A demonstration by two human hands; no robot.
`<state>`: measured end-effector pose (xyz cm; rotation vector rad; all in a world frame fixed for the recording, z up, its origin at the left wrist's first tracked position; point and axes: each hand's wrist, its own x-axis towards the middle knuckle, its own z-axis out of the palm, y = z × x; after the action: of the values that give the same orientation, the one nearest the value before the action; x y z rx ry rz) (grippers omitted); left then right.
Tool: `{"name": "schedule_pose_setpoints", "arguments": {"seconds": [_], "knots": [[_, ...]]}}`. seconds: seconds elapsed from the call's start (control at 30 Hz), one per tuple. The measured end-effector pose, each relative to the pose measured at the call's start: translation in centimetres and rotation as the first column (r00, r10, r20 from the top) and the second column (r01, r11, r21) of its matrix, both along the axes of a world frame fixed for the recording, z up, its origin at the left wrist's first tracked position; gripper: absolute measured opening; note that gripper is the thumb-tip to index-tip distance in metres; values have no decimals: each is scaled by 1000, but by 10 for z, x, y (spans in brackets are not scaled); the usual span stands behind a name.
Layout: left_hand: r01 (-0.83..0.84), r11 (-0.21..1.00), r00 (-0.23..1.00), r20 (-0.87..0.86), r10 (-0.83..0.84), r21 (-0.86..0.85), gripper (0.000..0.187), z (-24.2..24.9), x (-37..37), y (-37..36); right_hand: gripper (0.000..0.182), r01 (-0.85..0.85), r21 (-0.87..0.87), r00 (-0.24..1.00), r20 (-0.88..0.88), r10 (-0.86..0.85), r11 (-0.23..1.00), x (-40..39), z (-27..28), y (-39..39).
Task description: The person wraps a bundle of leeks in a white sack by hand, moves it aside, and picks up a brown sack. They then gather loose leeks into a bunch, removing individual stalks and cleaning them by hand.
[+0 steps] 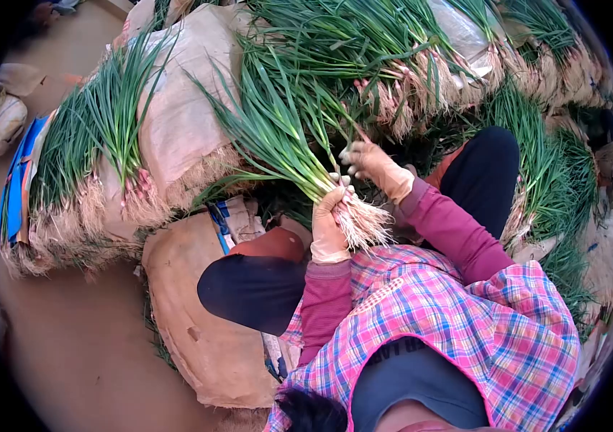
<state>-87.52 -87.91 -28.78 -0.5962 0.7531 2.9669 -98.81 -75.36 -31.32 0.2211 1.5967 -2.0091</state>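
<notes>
A: Taking the pale sheet [190,108] as landmark, where is the bunch [293,147] of onions?

B: To the right of the sheet, raised and tilted. Its green leaves fan back toward the sheet, partly overlapping it in view; its pale roots [362,223] point away, toward the wearer.

A: What is the state of each grip?

B: The gloved left hand [331,223], to the sheet's near right, is clamped around the bunch just above the roots. The right hand [376,170], also gloved, lies farther right of the sheet, beside the stems. Its fingers are bent; whether they pinch a stem cannot be told.

A: And the surroundings?

B: A left pile [109,115] of onions flanks the sheet; a right pile [342,43] lies beyond its other side. Cardboard [206,317] lies on the sheet's near side.
</notes>
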Motion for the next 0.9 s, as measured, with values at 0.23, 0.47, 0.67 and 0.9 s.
{"name": "schedule_pose_setpoints", "arguments": {"seconds": [0.23,0.47,0.67,0.9], "knots": [[29,999,999,15,-30,32,29,-14,8,1,7,56,-12,998,-8,-56,998,-20,10,-42],[66,953,992,-121,-31,296,34,6,6,-4,13,247,-524,898,440,11,816,-34,-6,-30],[112,948,992,-92,-88,298,31,5,2,-10,24,16,-769,893,299,337,639,-12,2,-41],[148,945,988,-74,-132,291,31,13,9,-12,32,321,-541,819,571,59,777,6,20,-53]]}}
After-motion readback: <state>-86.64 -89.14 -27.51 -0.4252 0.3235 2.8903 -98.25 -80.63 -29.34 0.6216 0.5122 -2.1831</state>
